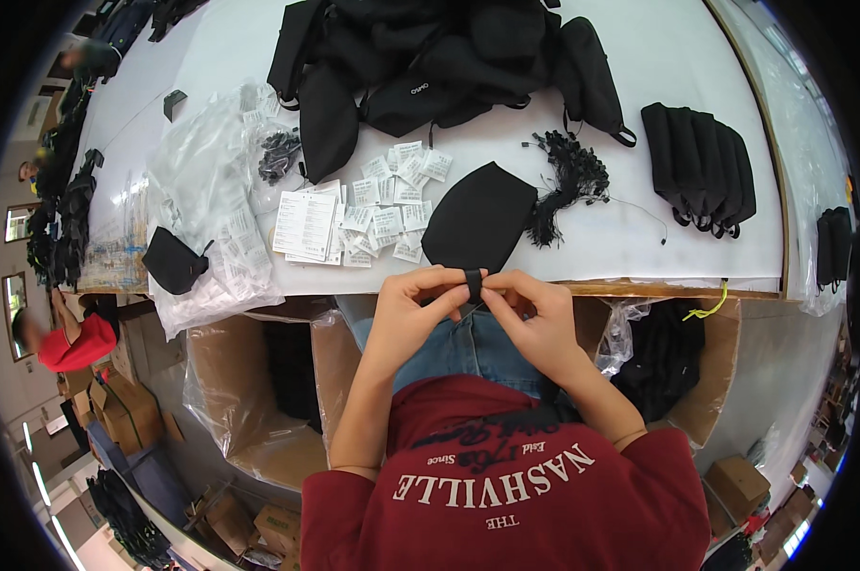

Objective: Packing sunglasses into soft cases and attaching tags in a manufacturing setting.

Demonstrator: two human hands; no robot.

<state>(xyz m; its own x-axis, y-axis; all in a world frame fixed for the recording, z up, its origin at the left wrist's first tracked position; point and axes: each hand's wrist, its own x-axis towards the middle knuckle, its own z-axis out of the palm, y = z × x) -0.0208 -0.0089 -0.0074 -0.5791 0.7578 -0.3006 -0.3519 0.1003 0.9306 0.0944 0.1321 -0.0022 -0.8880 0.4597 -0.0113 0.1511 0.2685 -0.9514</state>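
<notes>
Though only partly visible, black pouch loop (pixel 474 286) in the tight pinch of left hand (pixel 407 306) and right hand (pixel 541 312)

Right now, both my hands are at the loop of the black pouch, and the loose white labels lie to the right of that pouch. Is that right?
Not quite: the loose white labels lie to the left of the black pouch, as the head view shows. Your left hand and right hand are indeed at its loop.

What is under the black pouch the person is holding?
White tabletop shows around the pouch, paper labels at its left. The left hand and right hand hold its loop. Whatever lies directly beneath is covered.
</notes>
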